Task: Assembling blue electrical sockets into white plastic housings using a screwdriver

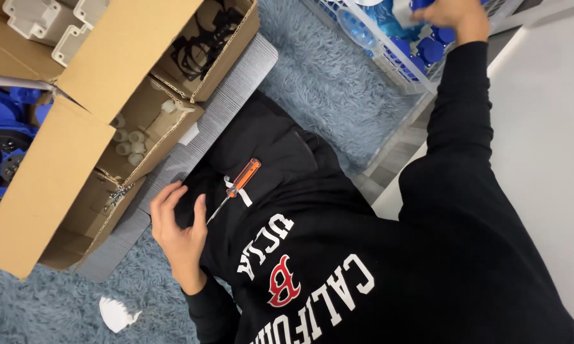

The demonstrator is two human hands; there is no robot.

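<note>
Surroundings: We see a grey-blue shag rug (325,76) under the work area, with a ribbed grey mat (226,105) lying on it beneath the cardboard box (77,134) at the left.
Box contents: The box is divided into compartments. The far one holds black flat parts (201,48), the middle one holds small pale cylindrical caps (129,143), and the near one holds a small cluster of metal screws (116,196).
Further left: White plastic housings (42,22) sit at the far left corner, and blue round parts (3,137) show past the box's left edge.
Obstructions: The open cardboard flap covers much of the box interior and of the blue parts. The black sweatshirt (338,255) fills the near centre and hides the lap.
Counts: We count one screwdriver, one box, one basket and one scrap of white paper (118,312) on the rug at the near left.
Screwdriver: The screwdriver (236,189), with an orange handle, lies loose on the sweatshirt, tip pointing near-left, just right of the left hand.
Left hand: The left hand (178,232) rests flat on the sweatshirt edge, fingers spread, holding nothing.
Right hand: The right hand (455,13) reaches into the white wire basket (395,64) at the far right, among blue caps (427,48). Its fingers are cut off by the frame edge, so we cannot tell their grip.
</note>
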